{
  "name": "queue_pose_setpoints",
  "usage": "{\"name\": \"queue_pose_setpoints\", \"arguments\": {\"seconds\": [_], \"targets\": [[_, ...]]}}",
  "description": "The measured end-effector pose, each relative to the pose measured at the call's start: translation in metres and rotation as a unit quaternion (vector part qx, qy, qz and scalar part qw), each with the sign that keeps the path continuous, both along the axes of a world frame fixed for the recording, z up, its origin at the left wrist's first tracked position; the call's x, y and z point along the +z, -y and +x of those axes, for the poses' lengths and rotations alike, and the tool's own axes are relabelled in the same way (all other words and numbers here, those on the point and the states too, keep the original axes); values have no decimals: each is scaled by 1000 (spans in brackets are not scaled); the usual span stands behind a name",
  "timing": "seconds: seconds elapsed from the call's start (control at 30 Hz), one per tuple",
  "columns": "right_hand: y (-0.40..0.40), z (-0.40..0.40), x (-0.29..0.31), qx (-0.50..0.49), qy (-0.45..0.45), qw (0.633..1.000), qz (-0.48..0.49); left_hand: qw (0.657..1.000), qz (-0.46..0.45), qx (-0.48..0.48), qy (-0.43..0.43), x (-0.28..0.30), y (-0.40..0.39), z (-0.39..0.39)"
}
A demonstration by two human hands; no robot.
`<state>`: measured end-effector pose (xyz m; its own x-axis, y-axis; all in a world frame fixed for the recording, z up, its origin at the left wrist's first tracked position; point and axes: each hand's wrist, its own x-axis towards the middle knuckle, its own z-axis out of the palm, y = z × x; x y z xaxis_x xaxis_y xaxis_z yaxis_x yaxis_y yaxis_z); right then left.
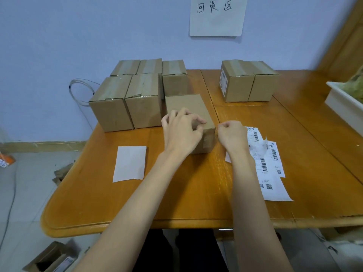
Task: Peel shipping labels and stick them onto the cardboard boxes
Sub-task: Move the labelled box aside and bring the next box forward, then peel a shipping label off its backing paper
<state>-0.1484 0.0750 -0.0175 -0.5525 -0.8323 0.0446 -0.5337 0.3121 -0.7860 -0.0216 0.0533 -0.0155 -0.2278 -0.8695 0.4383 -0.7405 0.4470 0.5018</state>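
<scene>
Curled over a plain brown cardboard box [189, 112], the left hand [181, 132] is seen gripping its top near the front edge, while the right hand [231, 135] is loosely closed beside the box's right side; whether anything is pinched cannot be told. Printed shipping labels [271, 169] with barcodes are spread on the orange table [176, 193], just right of the right hand.

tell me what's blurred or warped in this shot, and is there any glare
Head view: wide-angle warp bows the table edge and the wooden frame at upper right, which is also smeared; the white tray beside it is soft. Both hands, left hand and right hand, look sharp. Lighting is even, shadows soft, with only a mild sheen on the tabletop.
</scene>
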Motion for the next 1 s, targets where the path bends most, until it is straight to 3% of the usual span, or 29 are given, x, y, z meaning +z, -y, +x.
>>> {"name": "queue_pose_setpoints", "arguments": {"seconds": [0.13, 0.23, 0.4, 0.53, 0.63, 0.77, 0.9, 1.0], "targets": [[-2, -22, 9, -22, 4, 998, -66, 994, -104, -14, -40, 8, -13, -17], [-9, -44, 8, -80, 15, 992, -101, 980, -154, -123, 28, 4, -26, -39], [-15, -76, -7, -130, -1, 991, -28, 955, -97, -214, 182, -16, -27, -78], [-16, -90, -14, -203, -43, 978, 35, 935, -69, -209, 277, -22, -22, -99], [-18, -100, -17, -176, -8, 983, 56, 940, -46, -176, 290, -22, -14, -105], [-18, -104, -17, -170, 34, 985, 0, 941, 1, -137, 311, -16, -7, -109], [-15, -105, -16, -193, 45, 977, -83, 918, 73, -98, 378, -12, 0, -112], [-15, -104, -15, -200, 71, 967, -141, 925, 117, -78, 353, -9, 2, -114]]}}
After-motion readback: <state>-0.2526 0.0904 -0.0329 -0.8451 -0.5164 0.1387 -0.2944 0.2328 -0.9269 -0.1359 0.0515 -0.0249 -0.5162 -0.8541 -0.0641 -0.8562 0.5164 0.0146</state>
